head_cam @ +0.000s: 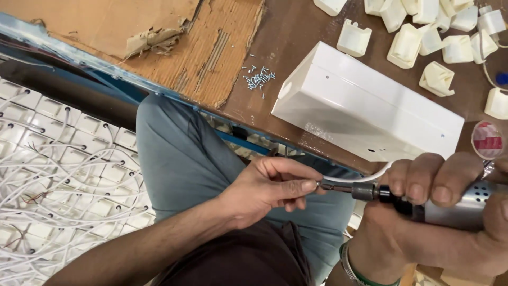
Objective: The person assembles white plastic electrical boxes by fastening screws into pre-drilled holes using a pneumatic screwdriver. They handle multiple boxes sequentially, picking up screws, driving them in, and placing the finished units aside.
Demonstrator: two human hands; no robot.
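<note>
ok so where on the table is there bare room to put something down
Bare wood shows between the pile of screws and the long white box, and above the box up to the white plastic caps. The top right is crowded with caps. The torn cardboard covers the left.

silver electric screwdriver [455,204] with a black collar, dark metal bit. white wire [360,177] curving behind it. big white box [370,108] on the dark brown table [296,32], cream plastic caps [428,32] scattered, silvery screws [258,78] in a heap. pale brown cardboard [132,26], torn. grey-blue trousers [185,153]. green and silver bangles [354,267]. red-and-white tape roll [487,140].
</note>
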